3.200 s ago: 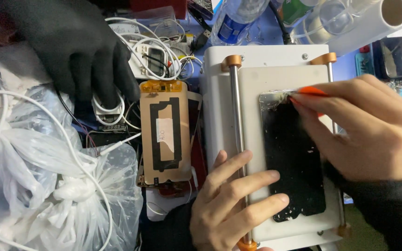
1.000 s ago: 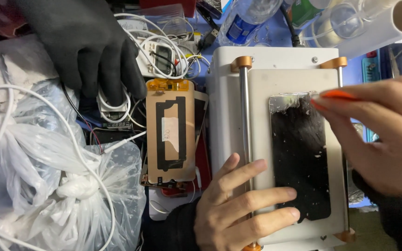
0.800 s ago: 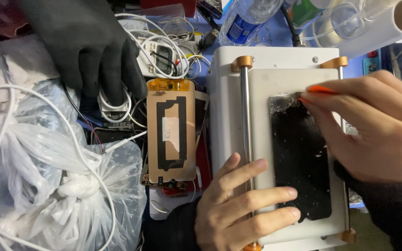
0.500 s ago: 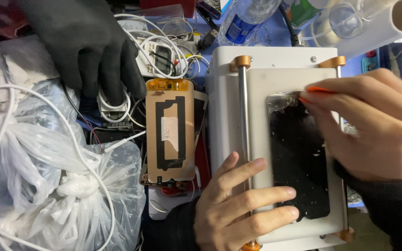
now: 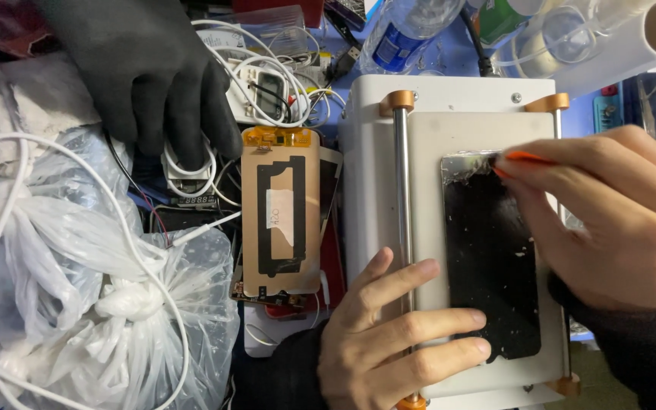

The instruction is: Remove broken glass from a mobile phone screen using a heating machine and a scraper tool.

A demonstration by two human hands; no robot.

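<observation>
A black phone screen point(image 5: 487, 258), flecked with white residue, lies on the pale plate of a white separator machine point(image 5: 427, 137). My left hand point(image 5: 389, 334) lies across the machine's steel rod, and its fingertips press on the screen's lower left part. My right hand point(image 5: 616, 220) covers the screen's right side and pinches a thin orange tool point(image 5: 525, 158). The tool's tip rests at the screen's top edge, where a silvery strip shows.
A copper-coloured phone panel point(image 5: 281, 212) lies left of the machine. A black-gloved hand point(image 5: 153, 68), not mine, rests on white cables point(image 5: 267, 68) at the top left. Knotted plastic bags point(image 5: 77, 304) fill the left side. A plastic bottle point(image 5: 404, 30) and a white roll point(image 5: 632, 38) stand behind the machine.
My right hand has slid the orange tool a little to the left along the screen's top edge. My left hand and the gloved hand have stayed put.
</observation>
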